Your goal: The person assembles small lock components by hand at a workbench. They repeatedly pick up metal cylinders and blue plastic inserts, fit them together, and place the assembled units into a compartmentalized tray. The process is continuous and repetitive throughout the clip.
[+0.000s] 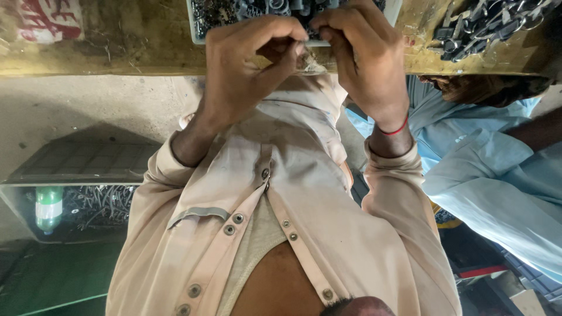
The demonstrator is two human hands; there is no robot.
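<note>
One wooden worktop [117, 52] runs across the top of the view, its front edge scuffed and stained. Below it, the person's one pale pink snap-buttoned shirt [328, 193] fills the middle, and one co-worker in a light blue sleeve [497, 181] stands at the right. On the floor to the left sits one clear crate [14, 202] of thin dark metal pieces, with one green bottle [48, 208] lying at its left end. One white tray [196, 35] packed with small dark metal parts rests at the worktop's front edge, near its middle. One loose heap of dark metal fittings [492, 26] lies towards the worktop's right corner. Two hands meet just in front of the tray. The left hand [246, 64] is curled nearly closed, thumb and forefinger pinched together. The right hand [363, 58], with one red thread [398, 129] round its wrist, is likewise curled, its fingertips pressed against those of the left. Between them they grip one small pale piece [310, 65] right at the worktop's front edge, just below the tray. It is mostly hidden by the fingers, so I cannot tell its kind.
</note>
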